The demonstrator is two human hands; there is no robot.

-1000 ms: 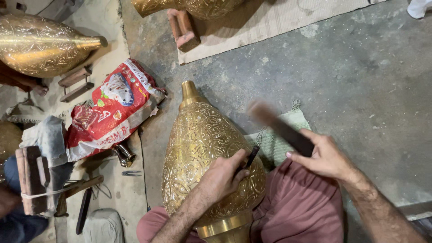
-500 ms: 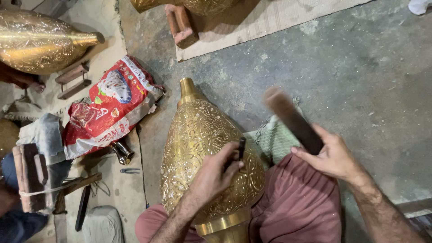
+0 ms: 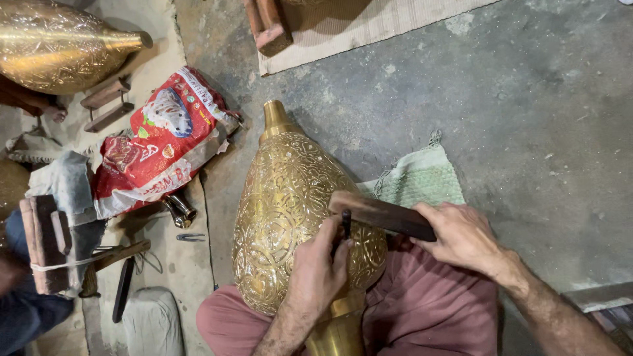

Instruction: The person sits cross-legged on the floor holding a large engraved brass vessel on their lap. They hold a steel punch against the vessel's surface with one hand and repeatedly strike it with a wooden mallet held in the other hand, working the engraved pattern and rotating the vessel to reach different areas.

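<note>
Chisel (image 3: 345,224) upright between left hand (image 3: 316,273) fingers, tip on brass vase (image 3: 290,211).

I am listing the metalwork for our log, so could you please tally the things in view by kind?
Engraved brass vases: 2, one in the lap, one top left
Striking bar in right hand: 1
Punch in left hand: 1
Red printed bag: 1
Green mat: 1
Total: 6
</note>
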